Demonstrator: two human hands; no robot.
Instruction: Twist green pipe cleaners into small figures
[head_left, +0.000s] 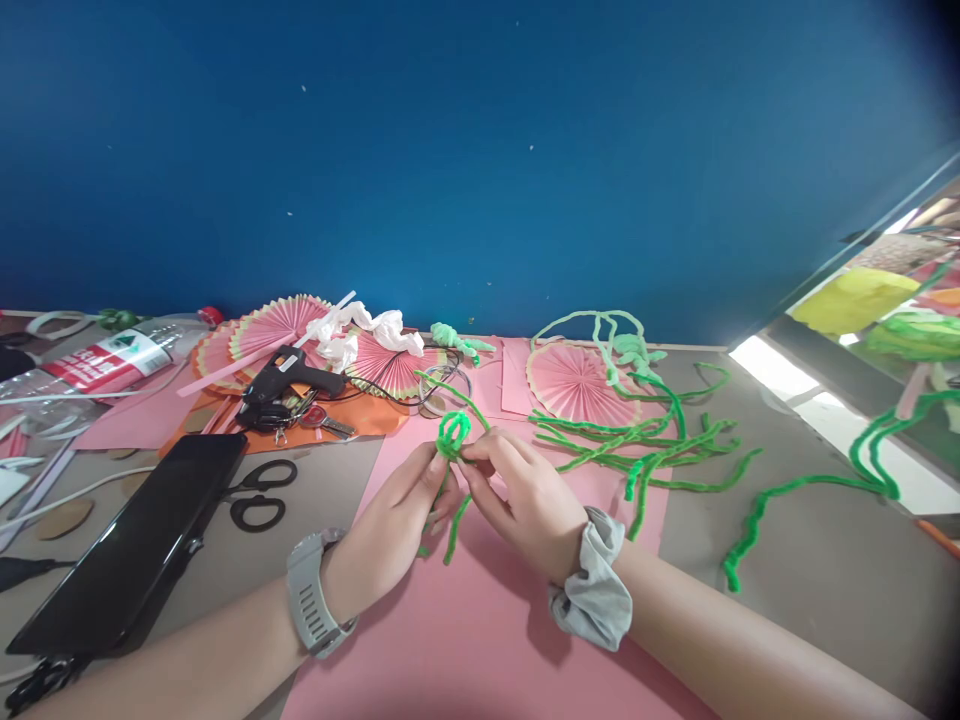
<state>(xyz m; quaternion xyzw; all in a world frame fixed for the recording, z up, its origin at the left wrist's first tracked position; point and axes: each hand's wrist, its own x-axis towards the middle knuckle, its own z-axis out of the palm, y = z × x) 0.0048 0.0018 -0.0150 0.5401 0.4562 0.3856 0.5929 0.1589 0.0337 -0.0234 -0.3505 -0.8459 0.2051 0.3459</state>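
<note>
Both my hands meet over a pink paper sheet (pixel 450 640) and work on one green pipe cleaner (pixel 454 432), bent into small loops at the top. My left hand (pixel 405 510), below a grey watch, pinches the base of the loops. From the other side, my right hand (pixel 521 490), with a grey scrunchie (pixel 596 580) at the wrist, pinches the same piece with thumb and forefinger. Green ends hang below the fingers. Several loose green pipe cleaners (pixel 652 440) lie just right of my right hand.
Left of me lie a black phone (pixel 142 540), scissors (pixel 259 495), a glue gun (pixel 289 380) and a plastic bottle (pixel 112 365). Folded pink paper fans (pixel 577 382) rest along the blue wall (pixel 480 170). More green pipe cleaners (pixel 795 485) extend at the right.
</note>
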